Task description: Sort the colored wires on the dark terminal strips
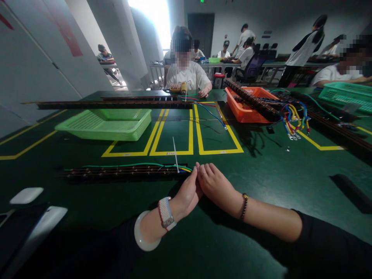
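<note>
A long black wiring strip lies across the green table in front of me, a green wire running along its top. Out of its right end come blue, yellow and green wires, which lead into my fingers. My left hand is closed on these wires with thumb and fingers pinched. Pressed against it, my right hand is curled round the same bundle; the wire ends are hidden inside both hands. A white cable tie stands up from the strip's right end, just left of my hands.
Beyond the strip are a light green basket, an orange basket and another long strip. Wires with ring terminals hang at right. A black bar lies right, a phone-like device left. A person sits opposite.
</note>
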`<state>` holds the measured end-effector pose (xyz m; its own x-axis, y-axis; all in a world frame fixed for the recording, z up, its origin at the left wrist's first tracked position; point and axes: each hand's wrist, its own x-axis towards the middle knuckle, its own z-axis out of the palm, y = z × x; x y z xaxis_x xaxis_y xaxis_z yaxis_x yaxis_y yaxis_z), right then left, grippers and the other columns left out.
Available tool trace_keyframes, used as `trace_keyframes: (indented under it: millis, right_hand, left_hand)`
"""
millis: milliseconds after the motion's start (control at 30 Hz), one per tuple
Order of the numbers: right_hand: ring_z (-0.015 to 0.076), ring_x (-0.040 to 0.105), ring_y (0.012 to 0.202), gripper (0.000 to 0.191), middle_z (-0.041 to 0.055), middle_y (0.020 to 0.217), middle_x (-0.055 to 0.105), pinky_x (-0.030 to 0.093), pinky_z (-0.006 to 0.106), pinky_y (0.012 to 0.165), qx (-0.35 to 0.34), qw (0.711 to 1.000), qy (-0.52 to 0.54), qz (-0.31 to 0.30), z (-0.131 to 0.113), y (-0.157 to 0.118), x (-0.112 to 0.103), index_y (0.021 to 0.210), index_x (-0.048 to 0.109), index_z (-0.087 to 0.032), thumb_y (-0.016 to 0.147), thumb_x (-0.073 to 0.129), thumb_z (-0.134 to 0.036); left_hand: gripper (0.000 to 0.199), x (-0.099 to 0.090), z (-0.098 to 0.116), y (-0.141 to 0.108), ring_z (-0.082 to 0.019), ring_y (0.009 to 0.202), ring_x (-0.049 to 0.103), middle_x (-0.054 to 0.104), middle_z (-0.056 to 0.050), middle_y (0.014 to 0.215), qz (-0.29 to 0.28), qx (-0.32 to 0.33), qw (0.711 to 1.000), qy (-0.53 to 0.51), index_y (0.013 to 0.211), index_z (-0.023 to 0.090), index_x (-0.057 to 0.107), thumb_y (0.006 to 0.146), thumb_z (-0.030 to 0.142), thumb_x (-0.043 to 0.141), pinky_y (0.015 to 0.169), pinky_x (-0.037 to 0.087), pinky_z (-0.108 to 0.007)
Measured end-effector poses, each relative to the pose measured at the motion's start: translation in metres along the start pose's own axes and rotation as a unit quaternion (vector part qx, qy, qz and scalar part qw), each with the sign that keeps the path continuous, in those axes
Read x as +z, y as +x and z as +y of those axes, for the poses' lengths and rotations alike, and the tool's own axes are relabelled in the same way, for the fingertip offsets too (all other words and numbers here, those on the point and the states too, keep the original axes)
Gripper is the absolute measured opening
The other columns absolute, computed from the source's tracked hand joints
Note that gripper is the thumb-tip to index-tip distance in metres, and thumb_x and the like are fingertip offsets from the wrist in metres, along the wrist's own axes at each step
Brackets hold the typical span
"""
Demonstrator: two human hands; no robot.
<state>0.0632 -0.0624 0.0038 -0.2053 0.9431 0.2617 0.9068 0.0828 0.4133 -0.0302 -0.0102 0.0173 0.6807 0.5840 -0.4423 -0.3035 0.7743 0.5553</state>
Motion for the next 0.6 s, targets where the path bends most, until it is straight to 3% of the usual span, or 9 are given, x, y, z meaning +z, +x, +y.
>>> trace_keyframes:
  millis: [133,233,333,400,467,600]
  right_hand:
    - [0.0291,0.049,0.105,0.044,0.0210,0.117,0.052,0.040,0.045,0.093,-0.011,0.999,0.048,-0.021,0.002,-0.001,-0.005,0.127,0.050,0.002,0.088,0.042,-0.016]
    - [0.0233,0.053,0.094,0.036,0.0143,0.106,0.057,0.043,0.038,0.086,-0.016,0.986,0.156,-0.050,0.019,0.001,-0.021,0.120,0.056,-0.005,0.088,0.046,-0.020]
    - [0.0169,0.056,0.084,0.026,0.0083,0.095,0.060,0.044,0.028,0.075,0.040,0.960,0.264,-0.088,0.044,0.003,-0.043,0.104,0.064,-0.013,0.089,0.053,-0.031]
    - [0.0151,0.056,0.077,0.025,0.0067,0.087,0.060,0.041,0.026,0.067,0.072,0.949,0.283,-0.116,0.057,0.001,-0.056,0.089,0.066,-0.015,0.090,0.051,-0.035]
    - [0.0149,0.056,0.071,0.029,0.0067,0.081,0.061,0.039,0.026,0.062,0.076,0.945,0.279,-0.151,0.062,-0.003,-0.063,0.082,0.067,-0.015,0.091,0.050,-0.038]
    - [0.0196,0.060,0.068,0.030,0.0081,0.077,0.063,0.041,0.028,0.059,0.060,0.942,0.244,-0.223,0.050,-0.010,-0.060,0.090,0.068,-0.017,0.085,0.057,-0.044]
  left_hand:
    - [0.019,0.000,0.001,0.000,-0.012,0.107,0.057,0.063,-0.005,0.113,0.006,-0.006,1.000,-0.011,0.101,0.017,0.061,0.091,0.022,0.046,0.095,0.044,-0.025]
    - [0.015,-0.005,-0.001,0.004,-0.011,0.094,0.061,0.066,-0.004,0.098,0.000,-0.008,1.000,-0.010,0.089,0.015,0.060,0.091,0.021,0.046,0.091,0.046,-0.026]
    - [0.019,-0.010,-0.003,0.008,-0.010,0.079,0.062,0.066,-0.003,0.083,-0.025,-0.011,1.000,-0.015,0.079,0.014,0.059,0.091,0.020,0.045,0.087,0.048,-0.027]
    - [0.023,-0.011,-0.003,0.009,-0.011,0.074,0.061,0.066,-0.004,0.080,-0.045,-0.014,0.999,-0.012,0.078,0.012,0.060,0.091,0.022,0.044,0.085,0.048,-0.028]
    - [0.027,-0.012,-0.003,0.008,-0.013,0.078,0.062,0.067,-0.007,0.083,-0.057,-0.017,0.998,0.007,0.082,0.011,0.063,0.091,0.024,0.042,0.085,0.048,-0.029]
    - [0.034,-0.012,-0.002,0.007,-0.018,0.093,0.062,0.068,-0.011,0.095,-0.083,-0.033,0.995,0.041,0.097,0.009,0.064,0.093,0.029,0.036,0.088,0.046,-0.031]
